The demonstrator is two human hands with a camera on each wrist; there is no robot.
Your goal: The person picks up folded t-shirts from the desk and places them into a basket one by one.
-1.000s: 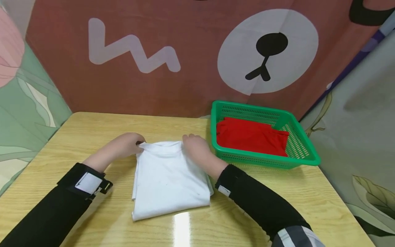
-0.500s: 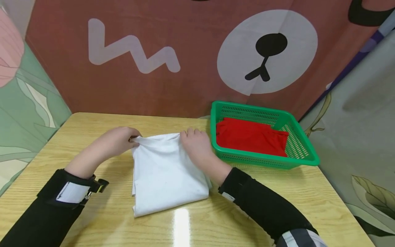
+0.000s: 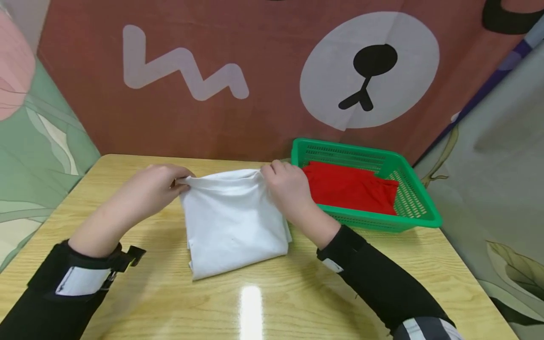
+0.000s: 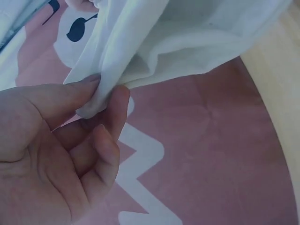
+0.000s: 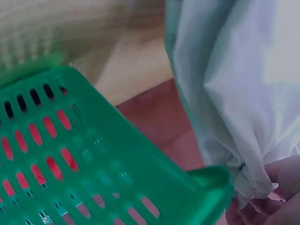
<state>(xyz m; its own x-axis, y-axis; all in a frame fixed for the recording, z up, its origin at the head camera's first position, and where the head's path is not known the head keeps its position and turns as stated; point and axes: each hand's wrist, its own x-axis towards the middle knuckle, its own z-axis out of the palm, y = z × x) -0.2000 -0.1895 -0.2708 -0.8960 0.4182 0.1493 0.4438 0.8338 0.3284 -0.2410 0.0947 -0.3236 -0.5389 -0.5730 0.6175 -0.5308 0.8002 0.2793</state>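
Both my hands hold the white cloth. My left hand (image 3: 146, 189) pinches the far left corner of the white cloth (image 3: 233, 222), and my right hand (image 3: 289, 186) pinches the far right corner. The fingers of each hand are curled tight on the cloth. I hold the far edge up a little, and the near part lies folded on the surface (image 3: 127, 283). The cloth is just left of the green basket (image 3: 418, 208), and my right hand is right beside the basket's near left corner.

From my head I see the whole cloth, the basket and the red cloth (image 3: 348, 189) inside it. The red cloth lies flat and folded in the basket.

My left wrist view shows what my head cannot. There my thumb and fingers (image 4: 105, 110) squeeze a small bunch of the white cloth (image 4: 187, 33) together, and the cloth hangs in soft folds. Behind it is the pink wall cloth with a white zigzag (image 4: 140, 154).

My right wrist view is blurry. It shows the white cloth (image 5: 234, 93) gathered into a little knot at my fingertips (image 5: 272, 197), close to the basket (image 5: 93, 154). The basket is hard plastic with rows of small slots, and red shows through them.

The surface is smooth, shiny, yellow wood with fine lines.
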